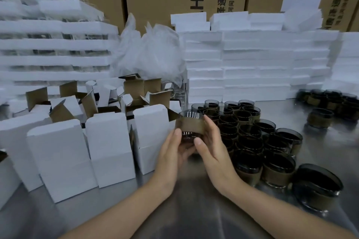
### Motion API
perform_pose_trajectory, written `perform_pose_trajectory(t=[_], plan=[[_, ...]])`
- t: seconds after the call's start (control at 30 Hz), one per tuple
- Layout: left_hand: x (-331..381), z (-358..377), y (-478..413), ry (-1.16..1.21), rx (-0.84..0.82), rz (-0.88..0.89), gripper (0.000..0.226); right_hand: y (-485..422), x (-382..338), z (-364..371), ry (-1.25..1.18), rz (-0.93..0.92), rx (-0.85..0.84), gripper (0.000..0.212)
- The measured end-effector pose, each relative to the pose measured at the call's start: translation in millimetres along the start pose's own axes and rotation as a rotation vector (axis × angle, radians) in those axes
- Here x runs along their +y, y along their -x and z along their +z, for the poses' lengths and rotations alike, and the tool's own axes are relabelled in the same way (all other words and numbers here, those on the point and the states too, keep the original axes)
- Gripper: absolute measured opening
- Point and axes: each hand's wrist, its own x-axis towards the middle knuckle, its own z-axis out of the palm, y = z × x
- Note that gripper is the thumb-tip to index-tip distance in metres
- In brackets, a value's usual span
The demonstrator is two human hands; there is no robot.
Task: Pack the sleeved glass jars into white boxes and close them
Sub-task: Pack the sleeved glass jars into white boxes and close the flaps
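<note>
early in the packing by the look of it: one sleeved jar (191,125) lifted off the table (194,209), cupped between left hand (172,153) and right hand (211,149), fingers curled round its base and brown sleeve, just beside the nearest open white box (150,137); not yet inside. row of open white boxes (81,153) standing at left, flaps up, insides hidden from this angle so contents cannot be told; none of these closed. big cluster of sleeved jars (258,147) waiting at right, a smaller bunch (330,105) further back. stacked closed white boxes (252,68) behind, possibly finished ones, unclear. left to do: drop jar in, fold flaps, repeat for many jars
</note>
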Motion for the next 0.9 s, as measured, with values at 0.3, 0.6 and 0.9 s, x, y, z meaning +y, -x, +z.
perform_pose_trajectory(t=[0.3, 0.6, 0.9], plan=[[-11, -6, -4, -0.204, -0.039, 0.062, 0.053, -16, 19, -11, -0.335, 0.222, -0.159, 0.064], [-6, -4, -2, -0.193, -0.07, 0.137, 0.05, -14, 13, -17, -0.342, 0.207, -0.123, 0.059], [-5, -7, -2, -0.182, -0.049, 0.036, 0.054, -12, 16, -20, -0.143, 0.112, -0.177, 0.058]])
